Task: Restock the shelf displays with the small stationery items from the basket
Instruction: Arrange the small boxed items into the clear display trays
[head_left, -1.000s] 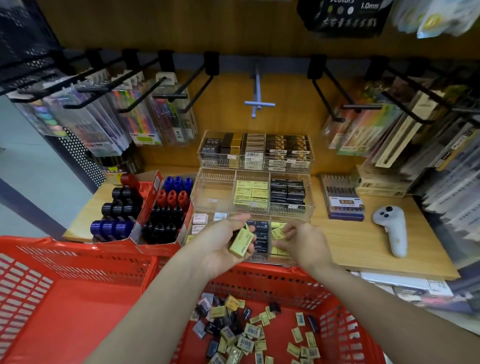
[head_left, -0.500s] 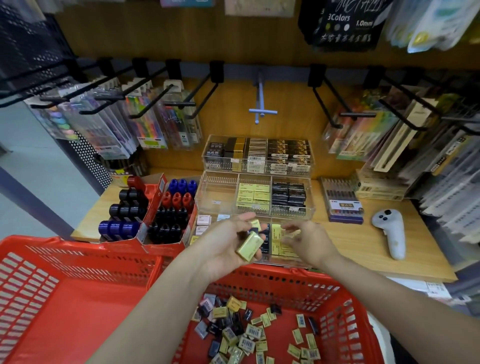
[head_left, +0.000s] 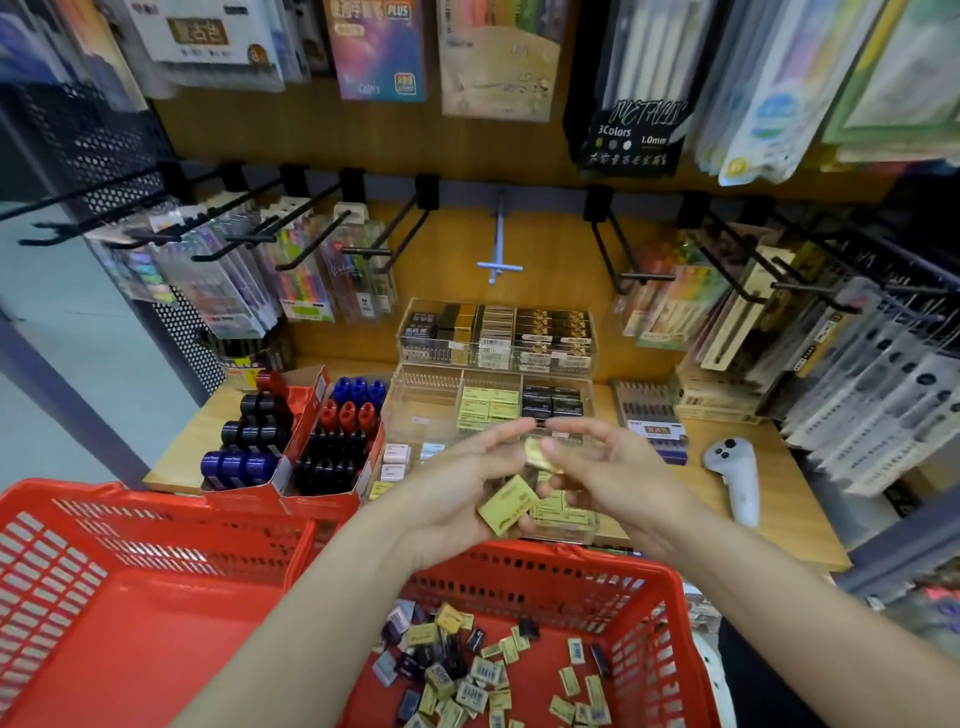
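My left hand holds a few small yellow-green boxes in its curled fingers, above the near clear tray. My right hand pinches one more small yellow box at the left hand's fingertips. Both hands meet in front of the stepped clear acrylic display, whose compartments hold yellow boxes and black boxes. Below, the right red basket holds several loose small yellow, black and grey boxes.
A second red basket sits at the left. Red cartons of black, blue and red markers stand left of the display. A white controller and a pen box lie on the wooden shelf. Black hooks with hanging packs jut out above.
The view tilted upward, showing more of the upper hanging packs. My right hand left the near tray and came to the left hand, pinching a yellow box there.
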